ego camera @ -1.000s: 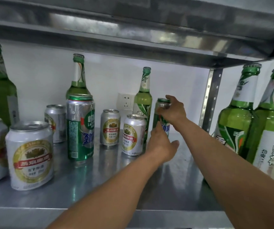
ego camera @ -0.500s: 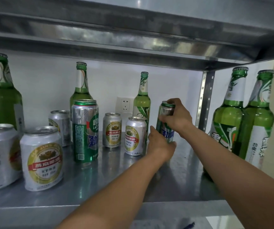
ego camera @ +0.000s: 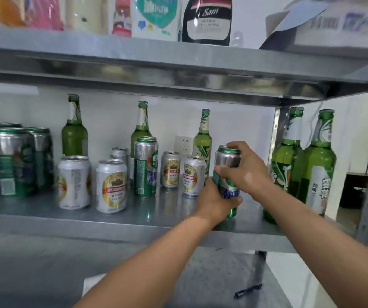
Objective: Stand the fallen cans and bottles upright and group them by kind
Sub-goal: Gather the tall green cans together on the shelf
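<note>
Cans are stood along a metal shelf [ego camera: 134,218]: tall green cans [ego camera: 14,161] at far left, short white cans [ego camera: 111,185] toward the middle. Right of these, a single green can [ego camera: 226,160] is held upright near the shelf's front, its lower body wrapped by the left-hand grip [ego camera: 214,201] and its top clasped by the right-hand grip [ego camera: 245,170], with green bottles [ego camera: 318,161] just beyond. Its thin, slick wall is judged easily dented, so rim and base are best taken.

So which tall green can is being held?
The tall green can farthest right: the left hand grips its lower part and the right hand its top. The other tall green cans stand untouched.
</note>
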